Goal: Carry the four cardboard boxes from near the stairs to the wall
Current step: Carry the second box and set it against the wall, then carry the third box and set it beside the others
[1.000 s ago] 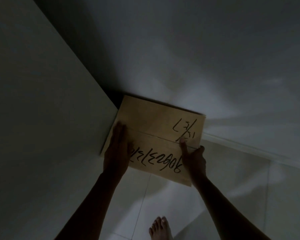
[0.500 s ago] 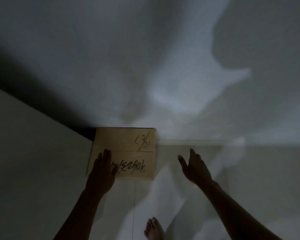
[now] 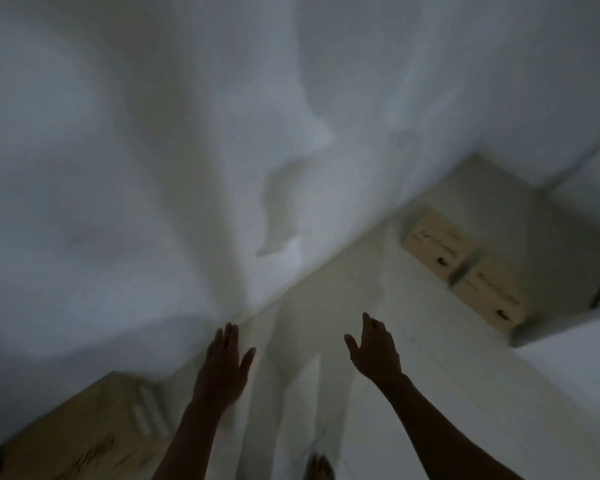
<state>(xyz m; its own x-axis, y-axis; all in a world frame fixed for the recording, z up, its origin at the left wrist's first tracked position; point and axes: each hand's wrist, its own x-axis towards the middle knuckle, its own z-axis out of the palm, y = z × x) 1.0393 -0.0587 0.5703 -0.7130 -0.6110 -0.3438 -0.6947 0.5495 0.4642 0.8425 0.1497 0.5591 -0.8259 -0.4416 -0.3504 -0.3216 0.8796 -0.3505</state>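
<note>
Both hands are empty and open: the left hand (image 3: 220, 367) and the right hand (image 3: 374, 351) are stretched forward over the floor (image 3: 413, 375) with fingers spread, and they touch nothing. I judge that they are free because one box (image 3: 94, 434) is already put down; it lies below and to the left of the left hand, close to the wall (image 3: 153, 168), which is where the task wants it. Two more boxes (image 3: 465, 265) lie side by side, well apart from the hands, up and to the right of the right hand, on the floor next to a grey raised surface that may be the first step of the stairs; probably they wait there to be carried next. The fourth box is not visible in this view. The near box is cut off by the lower edge and very blurred, so its writing cannot be read. The marks on the far boxes are also too small to read. The whole picture is dim and smeared, and shadows cover the wall. A bare foot (image 3: 319, 467) shows only partly at the lower edge, between the arms.
</note>
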